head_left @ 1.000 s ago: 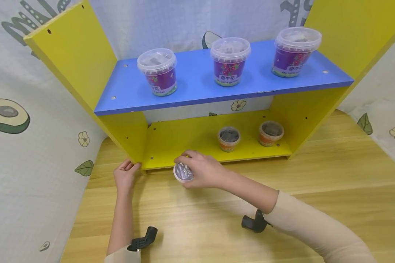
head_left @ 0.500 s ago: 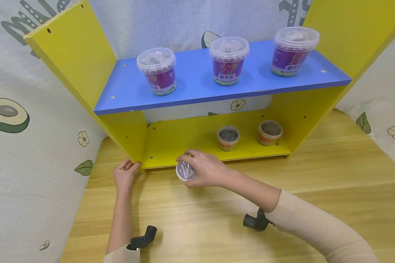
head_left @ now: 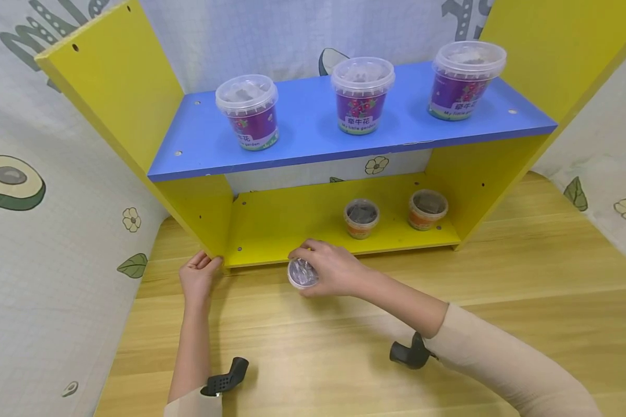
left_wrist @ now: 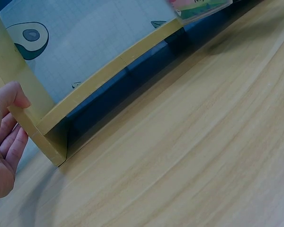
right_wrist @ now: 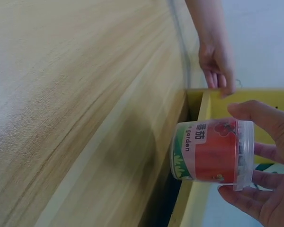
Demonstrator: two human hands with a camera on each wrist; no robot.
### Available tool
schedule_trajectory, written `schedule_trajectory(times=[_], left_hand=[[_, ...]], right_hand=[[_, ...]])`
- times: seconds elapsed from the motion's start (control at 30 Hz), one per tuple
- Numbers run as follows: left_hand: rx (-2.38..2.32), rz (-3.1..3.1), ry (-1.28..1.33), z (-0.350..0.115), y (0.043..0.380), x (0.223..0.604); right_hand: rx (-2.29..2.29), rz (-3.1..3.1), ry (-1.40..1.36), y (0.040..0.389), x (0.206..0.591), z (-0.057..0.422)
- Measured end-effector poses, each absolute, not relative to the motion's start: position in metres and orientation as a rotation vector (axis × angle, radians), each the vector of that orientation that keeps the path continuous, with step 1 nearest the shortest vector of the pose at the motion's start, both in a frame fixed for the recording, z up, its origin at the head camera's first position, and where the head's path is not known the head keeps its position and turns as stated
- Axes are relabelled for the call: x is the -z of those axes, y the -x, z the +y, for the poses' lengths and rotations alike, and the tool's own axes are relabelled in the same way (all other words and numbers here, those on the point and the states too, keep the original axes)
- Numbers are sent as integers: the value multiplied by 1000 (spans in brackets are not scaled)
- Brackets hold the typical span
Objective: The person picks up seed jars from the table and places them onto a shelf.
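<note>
My right hand [head_left: 334, 269] grips a small clear plastic tub [right_wrist: 210, 151] by its lidded rim, thumb on one side and fingers on the other. Its label is red, pink and green. From above, a wrapped grey packet shows through the lid. The tub hangs over the table, in front of the lower yellow shelf board [head_left: 276, 226]. At the lower left corner of the shelf unit, my left hand [head_left: 199, 279] holds the yellow side panel [left_wrist: 35, 137] near its foot. Its thumb lies at the panel's front edge, its other fingers along the outer side.
Two smaller orange-labelled tubs, a middle one [head_left: 361, 219] and a right one [head_left: 428, 209], stand on the lower board. Three purple tubs, left [head_left: 253, 124], middle [head_left: 362, 107] and right [head_left: 459, 95], line the blue shelf [head_left: 308, 127] above. A wooden table [head_left: 313, 359] carries the unit.
My right hand has shifted slightly to the right along the shelf's front with the tub in its grip. The left hand stays at the side panel.
</note>
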State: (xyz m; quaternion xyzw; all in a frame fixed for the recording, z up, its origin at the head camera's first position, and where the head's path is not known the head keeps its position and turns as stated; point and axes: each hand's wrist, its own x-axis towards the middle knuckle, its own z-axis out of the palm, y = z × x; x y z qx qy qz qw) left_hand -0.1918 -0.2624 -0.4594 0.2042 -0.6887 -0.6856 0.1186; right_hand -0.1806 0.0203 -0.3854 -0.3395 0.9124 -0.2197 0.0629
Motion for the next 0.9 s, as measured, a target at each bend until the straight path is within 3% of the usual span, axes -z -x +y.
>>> schedule_trajectory(times=[0.9], left_hand=[[2030, -1988, -609, -262, 191, 458]], right_hand=[[622, 2742, 1086, 193, 364, 18]])
